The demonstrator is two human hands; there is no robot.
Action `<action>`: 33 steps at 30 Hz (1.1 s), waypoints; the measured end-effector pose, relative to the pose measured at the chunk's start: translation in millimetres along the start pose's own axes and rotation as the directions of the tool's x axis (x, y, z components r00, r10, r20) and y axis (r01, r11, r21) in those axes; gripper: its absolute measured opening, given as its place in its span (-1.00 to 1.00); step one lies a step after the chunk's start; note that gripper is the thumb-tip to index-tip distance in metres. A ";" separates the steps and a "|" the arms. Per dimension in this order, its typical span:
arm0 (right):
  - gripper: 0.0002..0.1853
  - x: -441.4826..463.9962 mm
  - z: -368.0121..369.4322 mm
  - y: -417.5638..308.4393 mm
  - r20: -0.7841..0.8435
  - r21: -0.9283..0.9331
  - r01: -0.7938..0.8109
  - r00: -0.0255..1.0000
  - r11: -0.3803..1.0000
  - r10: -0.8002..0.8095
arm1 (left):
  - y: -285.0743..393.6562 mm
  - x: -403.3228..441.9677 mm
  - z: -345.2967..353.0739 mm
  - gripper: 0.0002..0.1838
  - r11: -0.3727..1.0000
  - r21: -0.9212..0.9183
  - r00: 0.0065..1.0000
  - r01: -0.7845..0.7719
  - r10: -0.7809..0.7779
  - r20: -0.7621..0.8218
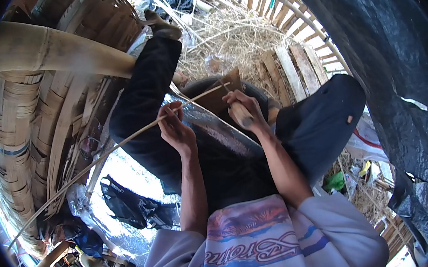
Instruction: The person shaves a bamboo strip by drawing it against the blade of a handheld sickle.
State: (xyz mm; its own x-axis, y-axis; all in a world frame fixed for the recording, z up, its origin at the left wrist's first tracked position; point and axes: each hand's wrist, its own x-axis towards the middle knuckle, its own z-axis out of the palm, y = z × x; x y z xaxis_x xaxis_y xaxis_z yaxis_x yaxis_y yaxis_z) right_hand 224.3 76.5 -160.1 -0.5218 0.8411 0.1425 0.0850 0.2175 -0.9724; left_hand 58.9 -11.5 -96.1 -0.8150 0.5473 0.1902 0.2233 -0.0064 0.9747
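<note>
Between the fingers of my left hand (176, 129) is a long thin bamboo strip (136, 135). The strip runs from the lower left up to a tip in front of my right hand. My right hand (247, 106) is closed around the wooden handle (242, 115) of what looks like a knife, whose narrow blade shows only in part near the strip's tip. Behind that tip stands a flat brown piece (215, 99), partly hidden by my right hand. Both hands are held above my lap, between my spread legs.
A thick bamboo pole (70, 52) and woven bamboo panels (14, 139) stand at the left. Dark plastic sheeting (388, 52) hangs at the right. Straw (234, 32) and wooden slats (298, 70) lie ahead. A black bag (127, 202) rests by my left leg.
</note>
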 end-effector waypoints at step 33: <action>-0.76 9.4 1.2 -16.3 -0.010 0.254 -0.015 1.000 0.967 0.018 | -0.3 3.9 -0.6 -0.73 0.998 -0.049 0.999 0.042 -0.042 -0.003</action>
State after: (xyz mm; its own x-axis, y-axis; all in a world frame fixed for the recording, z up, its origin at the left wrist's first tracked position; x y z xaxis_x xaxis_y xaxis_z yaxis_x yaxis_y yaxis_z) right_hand 217.0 80.2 -143.1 -0.5117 0.8498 0.1268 -0.1254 0.0721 -0.9895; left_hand 55.3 -9.8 -95.6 -0.8253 0.5447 0.1490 0.1618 -0.0246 0.9865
